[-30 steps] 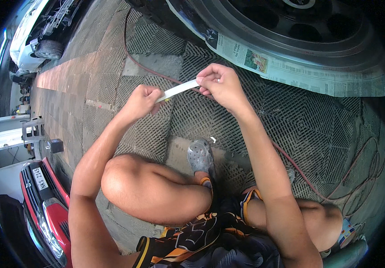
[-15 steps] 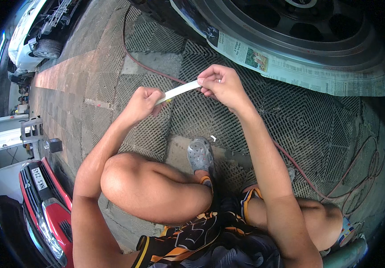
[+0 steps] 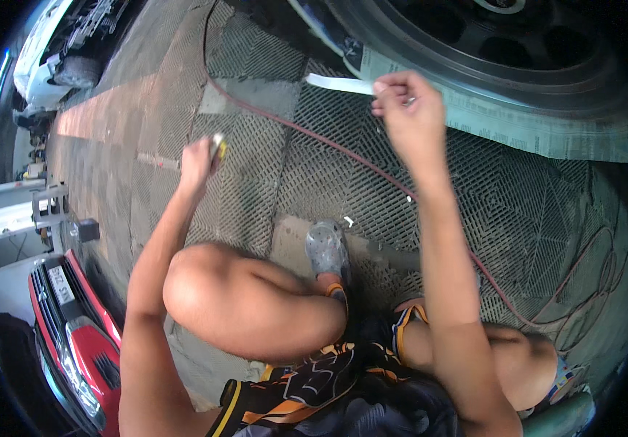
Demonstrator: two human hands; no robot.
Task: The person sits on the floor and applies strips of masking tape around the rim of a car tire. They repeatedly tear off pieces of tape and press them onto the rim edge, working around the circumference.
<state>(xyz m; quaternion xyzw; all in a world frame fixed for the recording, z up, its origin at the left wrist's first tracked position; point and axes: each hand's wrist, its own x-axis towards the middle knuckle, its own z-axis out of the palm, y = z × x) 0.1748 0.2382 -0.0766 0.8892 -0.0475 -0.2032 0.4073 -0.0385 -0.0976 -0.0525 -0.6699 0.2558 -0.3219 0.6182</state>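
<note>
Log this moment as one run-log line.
left hand: grips small tape roll | right hand: pinches white tape strip near newspaper masking tyre | red hose on grid floor

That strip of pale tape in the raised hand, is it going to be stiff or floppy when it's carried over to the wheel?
The tape strip looks thin and flat, so probably floppy and very light. Only the right hand pinches one end, so its free end may droop or curl and stick to itself.

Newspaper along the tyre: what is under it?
The newspaper lies against the tyre, its lower edge on the floor grating. The tyre's lower sidewall and the floor right beneath the paper are covered and cannot be seen.
</note>
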